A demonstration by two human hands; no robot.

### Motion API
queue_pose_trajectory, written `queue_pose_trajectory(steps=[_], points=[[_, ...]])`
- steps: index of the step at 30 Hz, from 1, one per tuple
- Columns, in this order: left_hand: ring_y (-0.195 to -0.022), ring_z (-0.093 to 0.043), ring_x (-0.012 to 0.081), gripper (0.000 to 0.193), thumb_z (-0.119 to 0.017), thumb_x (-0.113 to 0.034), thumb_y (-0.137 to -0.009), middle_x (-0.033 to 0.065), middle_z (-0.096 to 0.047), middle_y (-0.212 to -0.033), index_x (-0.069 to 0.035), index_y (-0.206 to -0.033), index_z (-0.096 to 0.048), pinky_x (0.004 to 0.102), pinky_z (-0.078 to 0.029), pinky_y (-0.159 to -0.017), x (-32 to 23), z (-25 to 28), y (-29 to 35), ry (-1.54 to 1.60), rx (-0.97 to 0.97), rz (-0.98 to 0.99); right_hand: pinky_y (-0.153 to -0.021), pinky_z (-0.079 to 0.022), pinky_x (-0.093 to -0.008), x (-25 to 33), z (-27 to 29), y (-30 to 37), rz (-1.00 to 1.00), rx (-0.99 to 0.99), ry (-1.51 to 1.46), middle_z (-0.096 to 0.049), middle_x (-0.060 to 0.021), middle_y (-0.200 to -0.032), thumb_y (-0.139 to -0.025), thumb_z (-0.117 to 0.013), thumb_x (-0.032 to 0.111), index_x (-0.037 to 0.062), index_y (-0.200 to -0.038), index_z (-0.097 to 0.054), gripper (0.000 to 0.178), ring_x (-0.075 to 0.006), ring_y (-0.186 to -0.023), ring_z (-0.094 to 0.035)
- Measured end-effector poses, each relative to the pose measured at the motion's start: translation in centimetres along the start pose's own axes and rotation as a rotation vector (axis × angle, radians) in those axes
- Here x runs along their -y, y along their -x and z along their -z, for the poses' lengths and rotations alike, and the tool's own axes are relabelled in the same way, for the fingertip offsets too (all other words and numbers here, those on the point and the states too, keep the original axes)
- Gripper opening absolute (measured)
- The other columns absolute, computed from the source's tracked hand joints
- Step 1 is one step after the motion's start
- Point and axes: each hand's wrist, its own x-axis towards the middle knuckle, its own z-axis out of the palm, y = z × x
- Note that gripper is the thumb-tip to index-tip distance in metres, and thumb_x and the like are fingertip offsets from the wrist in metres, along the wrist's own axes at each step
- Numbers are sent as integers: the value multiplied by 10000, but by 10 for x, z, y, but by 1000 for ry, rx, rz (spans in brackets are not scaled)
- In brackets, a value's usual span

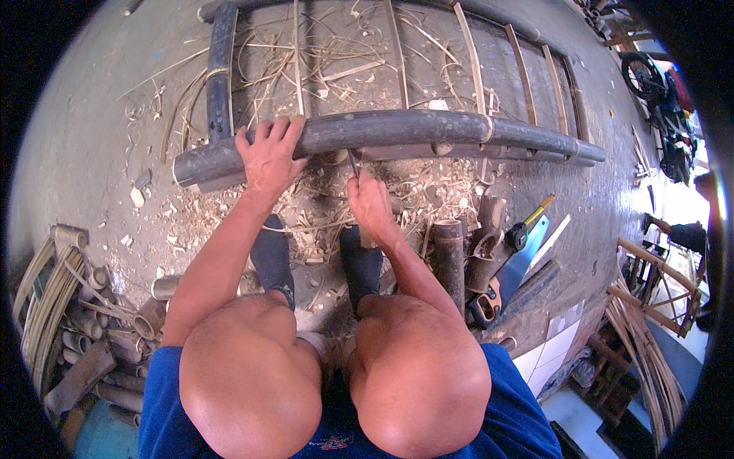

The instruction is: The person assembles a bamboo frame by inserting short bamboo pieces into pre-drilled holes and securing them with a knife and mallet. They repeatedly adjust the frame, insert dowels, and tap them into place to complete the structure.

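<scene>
My left hand (pixel 271 157) grips the near dark bamboo pole (pixel 397 128) close to its left end, fingers spread over the top. This thick pole is the near side of a bamboo frame lying across the floor. My right hand (pixel 371 205) is closed round a knife, its narrow dark blade (pixel 353 161) pointing up at the pole's near underside. A light wooden piece below that hand looks like the knife's handle. Beside the blade, a pale round opening (pixel 334 157) shows on the pole. Thin bamboo slats (pixel 399 57) run from the near pole to the far one.
Shavings (pixel 413 195) and curled strips litter the floor. To my right lie a handsaw (pixel 520 256), a yellow-and-black tape measure (pixel 518 236) and bamboo sections (pixel 449 260). Cut bamboo pieces (pixel 126 344) are heaped at left. A motorbike (pixel 665 99) stands far right.
</scene>
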Motion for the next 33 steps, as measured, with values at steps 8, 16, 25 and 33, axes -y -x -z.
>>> queue_pose_trajectory(steps=[8, 16, 25, 33], points=[[-1258, -539, 236, 912, -931, -323, -619, -20, -596, -1320, -256, -1431, -523, 592, -327, -1086, 1, 0, -1, -1, -4, -3, -724, -497, -613, -4, -2, -3, -2, -12, 15, -655, -342, -808, -1025, -527, 261, -51, -999, -639, 332, -560, -820, -646], [-1260, -538, 247, 888, -915, -353, -654, -3, -597, -1354, -232, -1439, -517, 608, -318, -1094, 0, -4, 4, 8, -42, -14, -634, -530, -474, 58, 76, 16, 196, -238, -171, -664, -213, -694, -1055, -511, 276, -51, -1155, -647, 368, -346, -634, -694], [-1293, -519, 243, 839, -877, -422, -736, -9, -588, -1370, -256, -1470, -506, 623, -319, -1111, -1, 2, 0, -23, 27, 25, -622, -504, -377, 19, 193, 40, 25, -420, -69, -652, -105, -668, -1031, -553, 245, -21, -1140, -674, 312, -216, -626, -653], [-1295, -525, 243, 842, -887, -392, -730, -10, -586, -1391, -244, -1468, -511, 617, -311, -1131, -2, 5, 2, -21, 35, 17, -867, -505, -591, -75, 226, 56, -121, -282, 319, -684, -335, -973, -965, -581, 249, 18, -1220, -663, 354, -527, -952, -653]])
